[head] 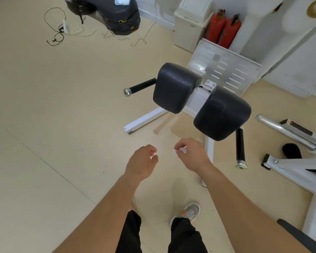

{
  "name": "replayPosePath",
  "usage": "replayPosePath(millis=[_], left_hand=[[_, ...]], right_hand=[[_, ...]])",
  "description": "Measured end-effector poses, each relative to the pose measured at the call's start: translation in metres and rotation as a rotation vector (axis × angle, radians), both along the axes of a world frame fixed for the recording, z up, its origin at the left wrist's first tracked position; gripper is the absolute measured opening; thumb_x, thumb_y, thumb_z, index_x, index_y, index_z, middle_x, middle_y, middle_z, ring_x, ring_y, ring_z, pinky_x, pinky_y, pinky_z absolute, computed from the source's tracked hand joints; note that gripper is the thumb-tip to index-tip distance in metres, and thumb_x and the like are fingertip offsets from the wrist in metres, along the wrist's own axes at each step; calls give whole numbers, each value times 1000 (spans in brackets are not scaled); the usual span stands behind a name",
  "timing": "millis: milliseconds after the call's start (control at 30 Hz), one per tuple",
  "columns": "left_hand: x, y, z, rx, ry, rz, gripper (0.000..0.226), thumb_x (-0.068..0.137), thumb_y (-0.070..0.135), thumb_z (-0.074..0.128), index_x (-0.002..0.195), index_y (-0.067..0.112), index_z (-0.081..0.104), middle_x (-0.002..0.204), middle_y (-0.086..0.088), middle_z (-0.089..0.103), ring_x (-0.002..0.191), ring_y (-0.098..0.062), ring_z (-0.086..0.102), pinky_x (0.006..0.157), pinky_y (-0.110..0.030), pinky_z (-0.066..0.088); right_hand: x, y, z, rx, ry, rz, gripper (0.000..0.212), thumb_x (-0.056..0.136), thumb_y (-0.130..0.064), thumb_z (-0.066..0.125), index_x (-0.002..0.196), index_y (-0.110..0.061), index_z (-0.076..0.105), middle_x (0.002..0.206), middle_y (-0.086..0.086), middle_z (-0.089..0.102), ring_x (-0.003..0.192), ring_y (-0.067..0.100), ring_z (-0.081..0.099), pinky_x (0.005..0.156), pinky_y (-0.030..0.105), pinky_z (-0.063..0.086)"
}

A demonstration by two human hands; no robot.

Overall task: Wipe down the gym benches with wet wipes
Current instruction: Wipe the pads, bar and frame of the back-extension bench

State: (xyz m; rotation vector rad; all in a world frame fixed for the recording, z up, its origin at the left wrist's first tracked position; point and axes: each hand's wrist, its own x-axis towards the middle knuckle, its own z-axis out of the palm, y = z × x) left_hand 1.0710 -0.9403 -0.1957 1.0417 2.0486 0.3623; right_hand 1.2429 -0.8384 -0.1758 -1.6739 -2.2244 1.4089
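Head view: wipe (180, 151) pinched in right hand (190, 154), left hand (142, 161) slack, short of pads (223, 114).

Two pads (177, 87) (222, 113), two handles (140, 87) (240, 147), two extinguishers (216, 26) (230, 31), two hands (141, 162) (192, 154), two shoes (190, 211) (133, 206), one wipe (180, 151), one bin (190, 24), one footplate (224, 68).

Most of the wet wipe (179, 151) hidden in the right hand (192, 154)'s grip; left shoe (133, 205) behind forearm (106, 212).
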Motion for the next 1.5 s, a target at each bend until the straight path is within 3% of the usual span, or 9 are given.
replayPosePath(millis=[167, 533, 633, 767, 1067, 1367, 1500], left_hand=[[-91, -23, 10, -8, -18, -11, 24, 99, 28, 57, 122, 23, 60, 113, 9, 61, 95, -12, 56, 91, -29, 48], [-281, 30, 86, 66, 136, -161, 32, 100, 25, 52, 131, 19, 58, 126, 4, 61, 105, -17, 57, 87, -29, 45], [-316, 74, 98, 66, 180, -215, 34, 100, 25, 51, 133, 19, 57, 129, 1, 60, 113, -20, 58, 90, -31, 46], [-353, 143, 102, 55, 232, -328, 34, 100, 27, 51, 133, 19, 57, 128, 0, 60, 113, -22, 58, 94, -36, 48], [-426, 319, 110, -3, 292, -509, 34, 99, 32, 51, 131, 22, 57, 126, 2, 59, 113, -21, 57, 96, -41, 50], [-435, 490, 102, 12, 319, -785, 35, 100, 30, 52, 132, 20, 57, 128, 0, 59, 116, -20, 57, 97, -37, 48], [-424, 574, 85, 24, 289, -964, 34, 99, 30, 53, 132, 20, 58, 127, 0, 59, 115, -21, 57, 97, -36, 48]], right_hand=[[-89, -19, 14, 1, -63, 29, 16, 98, -14, 58, 105, -22, 70, 111, -7, 65, 93, 10, 59, 70, 15, 44], [-255, 25, 85, 142, -121, 49, 21, 98, -15, 53, 107, -24, 70, 116, -6, 62, 101, 14, 59, 86, 33, 53], [-283, 58, 94, 160, -131, 39, 23, 98, -13, 53, 110, -21, 71, 116, -4, 63, 104, 20, 62, 88, 37, 55], [-315, 112, 94, 164, -155, 30, 23, 98, -13, 51, 109, -21, 70, 114, 2, 66, 91, 20, 63, 80, 35, 55], [-365, 262, 77, 116, -219, -25, 24, 99, -14, 50, 113, -19, 69, 123, 2, 60, 113, 23, 57, 98, 37, 49], [-370, 374, 67, 50, -200, -295, 24, 94, -8, 53, 107, -24, 66, 120, -3, 58, 108, 20, 59, 95, 39, 53], [-365, 420, 59, 13, -233, -493, 34, 91, 0, 52, 109, -24, 67, 120, -3, 59, 104, 21, 60, 87, 32, 53]])
